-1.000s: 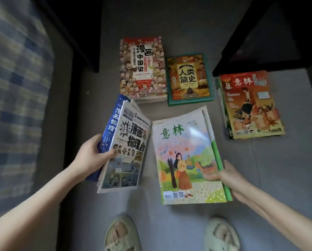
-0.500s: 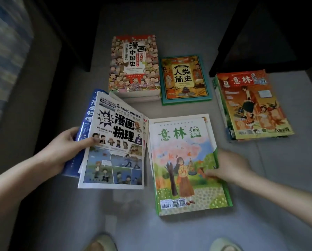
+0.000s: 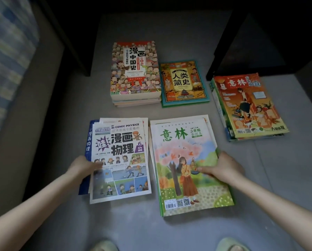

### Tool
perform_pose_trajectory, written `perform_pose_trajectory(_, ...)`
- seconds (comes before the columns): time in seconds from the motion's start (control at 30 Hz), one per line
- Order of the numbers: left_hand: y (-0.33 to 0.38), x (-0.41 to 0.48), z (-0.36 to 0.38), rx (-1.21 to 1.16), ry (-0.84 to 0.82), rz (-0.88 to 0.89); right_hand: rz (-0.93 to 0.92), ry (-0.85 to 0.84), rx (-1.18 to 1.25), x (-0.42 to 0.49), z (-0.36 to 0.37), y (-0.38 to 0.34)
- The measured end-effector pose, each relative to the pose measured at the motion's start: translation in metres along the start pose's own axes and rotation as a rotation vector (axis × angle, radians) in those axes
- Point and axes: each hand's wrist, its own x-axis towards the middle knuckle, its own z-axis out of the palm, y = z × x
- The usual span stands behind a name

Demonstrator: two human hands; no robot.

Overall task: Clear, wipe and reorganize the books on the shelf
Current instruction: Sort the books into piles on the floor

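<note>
Left hand: lies on the left long edge of the comic stack, left of centre in the frame. One digit reaches onto the white cover. I cannot tell whether the other fingers curl under.
Right hand: grips the right long edge of the green stack, thumb flat on the cover and fingers wrapped round the edge.
Where the books are: all on the grey floor. The two held stacks sit side by side, lower centre, nearly touching.
Key relation: each stack runs lengthwise from the bottom of the frame toward the top. Each hand has the outer long edge, about halfway along, so the books lie inward of the fingers, between the two hands.
Other piles: history stack and teal book at upper centre, just beside each other. The orange stack is at the right, nearest the right hand.
Stage: books look cleared and sorted, not yet back on the shelf.
Next move: probably squaring or lifting. The comic stack is fanned loose, so a one-sided hold could let it slide.
</note>
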Motion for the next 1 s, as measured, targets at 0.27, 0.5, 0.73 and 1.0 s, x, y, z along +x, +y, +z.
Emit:
perform_pose_trajectory(0.27, 0.058, -0.051, 0.039, 0.264, -0.063, 0.476, -0.142, 0.205, 0.018, -0.014, -0.001, 0.0)
perform_pose_trajectory(0.5, 0.069, -0.072, 0.096, 0.249, -0.261, 0.477, -0.25, 0.311, 0.059, -0.023, 0.003, 0.009)
perform_pose_trajectory(0.73, 0.077, -0.085, 0.114, 0.279, -0.197, 0.572, -0.026, 0.166, 0.632, -0.018, 0.003, 0.056)
perform_pose_trajectory(1.0, 0.086, -0.073, 0.116, 0.245, -0.139, 0.397, 0.067, -0.094, 0.861, -0.013, 0.0, 0.096)
